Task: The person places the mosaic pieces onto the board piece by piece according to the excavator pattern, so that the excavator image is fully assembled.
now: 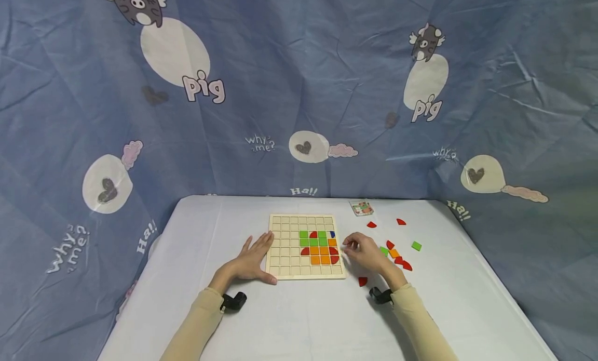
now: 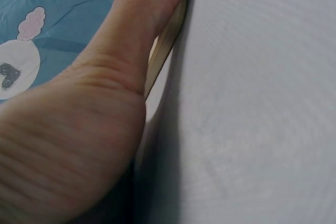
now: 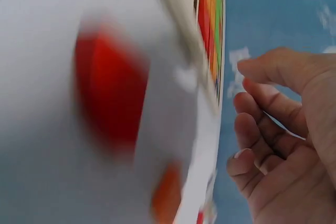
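Note:
A wooden grid board lies on the white table. Green squares, orange squares, red rounded pieces and a small blue piece fill cells on its right part. Fingers spread, my left hand rests at the board's left edge, its thumb along the lower left corner. In the left wrist view, the thumb lies against the board's side. My right hand is just right of the board; in the right wrist view, its fingers curl loosely with no piece visible between them.
Right of the board lie loose pieces: a red one near the wrist, a cluster with an orange square, a green square, and two red ones farther back. A small patterned card lies behind. Patterned blue cloth surrounds the table.

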`<state>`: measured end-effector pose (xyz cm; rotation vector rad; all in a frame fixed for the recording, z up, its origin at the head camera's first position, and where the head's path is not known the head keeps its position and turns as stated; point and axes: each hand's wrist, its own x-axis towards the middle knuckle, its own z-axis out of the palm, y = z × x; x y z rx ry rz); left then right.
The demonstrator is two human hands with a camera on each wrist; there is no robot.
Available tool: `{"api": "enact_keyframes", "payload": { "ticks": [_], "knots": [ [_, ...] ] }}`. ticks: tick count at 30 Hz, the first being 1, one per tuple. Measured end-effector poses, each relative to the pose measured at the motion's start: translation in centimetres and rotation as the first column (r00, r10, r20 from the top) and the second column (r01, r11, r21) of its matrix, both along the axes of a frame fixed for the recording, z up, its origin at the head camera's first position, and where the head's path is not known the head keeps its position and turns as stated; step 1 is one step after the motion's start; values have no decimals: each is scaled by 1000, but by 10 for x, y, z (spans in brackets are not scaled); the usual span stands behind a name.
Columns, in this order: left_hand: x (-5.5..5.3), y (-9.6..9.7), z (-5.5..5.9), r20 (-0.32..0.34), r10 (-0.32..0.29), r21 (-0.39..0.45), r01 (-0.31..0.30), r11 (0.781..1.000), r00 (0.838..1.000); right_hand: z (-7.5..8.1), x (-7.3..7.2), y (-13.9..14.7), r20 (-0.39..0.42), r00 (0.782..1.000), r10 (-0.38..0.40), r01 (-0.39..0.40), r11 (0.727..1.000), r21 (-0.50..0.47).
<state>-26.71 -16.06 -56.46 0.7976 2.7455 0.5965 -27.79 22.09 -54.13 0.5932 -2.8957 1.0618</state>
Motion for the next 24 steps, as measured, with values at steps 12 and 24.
{"api": "enact_keyframes", "payload": {
  "ticks": [12,24],
  "knots": [
    [1,1,-1,-9,4,2,-4,1000,1000,-7,-4,98,88,965,-248,241,967,80],
    [1,2,0,-4,9,-6,-9,1000,1000,-12,-9,119,155,933,-326,302,940,159]
  ]
}}
